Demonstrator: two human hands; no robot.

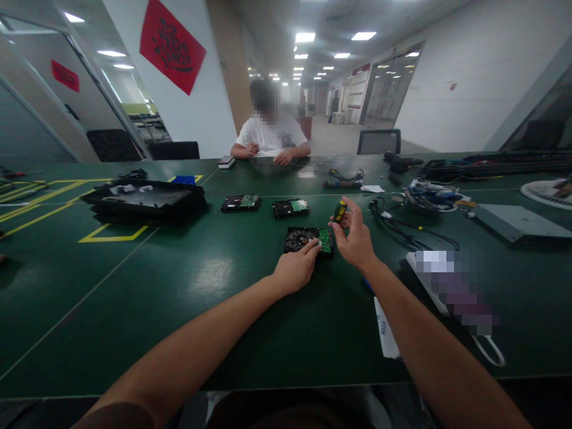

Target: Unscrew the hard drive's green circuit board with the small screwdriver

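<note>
A hard drive (298, 237) lies circuit-board side up on the green table in front of me, black with a green board at its right end. My left hand (295, 267) reaches over its front edge, with the fingers stretched out onto its upper face. Just right of the drive, my right hand (354, 238) is raised and closed around a screwdriver (339, 212) with a dark green and yellow handle. The screwdriver's tip cannot be made out. Two more hard drives, one at the left (240, 202) and one nearer the middle (290, 207), lie farther back.
Stacked black trays (147, 202) stand at the left. Cables (402, 226), a bundle of wires (431, 196) and a grey metal box (522, 221) are at the right. A white packet (385, 328) lies by my right forearm. Across the table sits a person (272, 134).
</note>
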